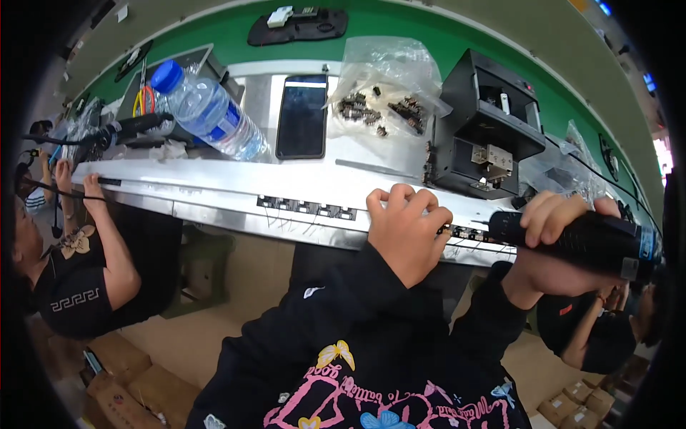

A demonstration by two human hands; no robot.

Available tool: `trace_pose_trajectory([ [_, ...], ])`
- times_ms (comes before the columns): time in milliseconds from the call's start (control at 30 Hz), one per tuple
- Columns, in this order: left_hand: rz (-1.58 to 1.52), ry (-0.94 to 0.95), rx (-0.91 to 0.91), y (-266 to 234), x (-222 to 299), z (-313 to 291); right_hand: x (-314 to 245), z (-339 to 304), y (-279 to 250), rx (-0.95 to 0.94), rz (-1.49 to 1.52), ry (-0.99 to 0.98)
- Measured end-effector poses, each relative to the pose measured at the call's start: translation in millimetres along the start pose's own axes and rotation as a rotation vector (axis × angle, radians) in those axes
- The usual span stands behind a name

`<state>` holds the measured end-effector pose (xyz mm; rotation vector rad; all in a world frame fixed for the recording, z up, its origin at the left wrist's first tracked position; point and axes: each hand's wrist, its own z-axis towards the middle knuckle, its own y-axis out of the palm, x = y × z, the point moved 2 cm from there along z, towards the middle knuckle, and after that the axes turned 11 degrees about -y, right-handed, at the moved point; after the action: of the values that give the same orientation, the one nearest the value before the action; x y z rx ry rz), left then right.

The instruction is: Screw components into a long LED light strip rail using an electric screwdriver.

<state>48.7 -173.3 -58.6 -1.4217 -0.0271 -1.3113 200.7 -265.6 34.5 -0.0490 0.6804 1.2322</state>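
My right hand (554, 222) is wrapped round a black electric screwdriver (597, 242). The driver lies nearly level, its narrow tip pointing left, close above a row of small black and metal parts (468, 234) at the bench's front edge. To the left of the driver, my left hand (409, 232) is bent over that edge with curled fingers, its fingertips on the near end of the row. What lies under the palm is hidden. Farther left a second strip of small black parts (307, 207) with thin wires hanging from it rests along the edge.
Behind the strips lie a dark phone (301, 118), a plastic bag (389, 64) of small metal parts and a tilted water bottle (214, 114). A black box-shaped machine (489, 118) stands at the back right. Co-workers sit on both sides; cardboard boxes (143, 382) are on the floor.
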Motion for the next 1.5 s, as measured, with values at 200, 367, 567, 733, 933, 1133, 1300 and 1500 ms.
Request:
trace_pose_trajectory([
  [200, -0.029, 0.105, -0.049, -45.6, 18.7, 3.0, -41.7, -32.2, -10.8, 0.022, -0.195, -0.015],
  [367, 0.287, 0.298, -0.203, -59.8, -52.3, 99.3, -54.9, -45.8, -19.4, 0.073, -0.258, -0.062],
  [567, 0.509, 0.376, -0.520, -36.1, -88.2, 151.3, -56.8, -48.9, -29.3, 0.137, -0.185, -0.051],
  [733, 0.220, 0.390, -0.374, -76.7, -60.7, 118.7, -55.7, -60.0, -43.7, 0.143, -0.208, -0.045],
  [933, -0.043, 0.197, -0.257, -125.0, -34.5, 28.8, -42.5, -64.8, -43.9, 0.136, -0.155, 0.048],
  [1133, 0.053, 0.228, -0.176, -99.1, -21.9, 3.7, -30.7, -65.7, -33.5, 0.098, -0.161, 0.101],
  [1300, 0.047, 0.300, -0.132, -50.5, -12.9, 2.9, -39.1, -68.2, -41.2, -0.028, -0.021, 0.174],
  [1500, 0.102, 0.341, -0.094, -34.7, -15.2, 2.7, -36.8, -72.3, -30.8, 0.157, -0.206, 0.102],
])
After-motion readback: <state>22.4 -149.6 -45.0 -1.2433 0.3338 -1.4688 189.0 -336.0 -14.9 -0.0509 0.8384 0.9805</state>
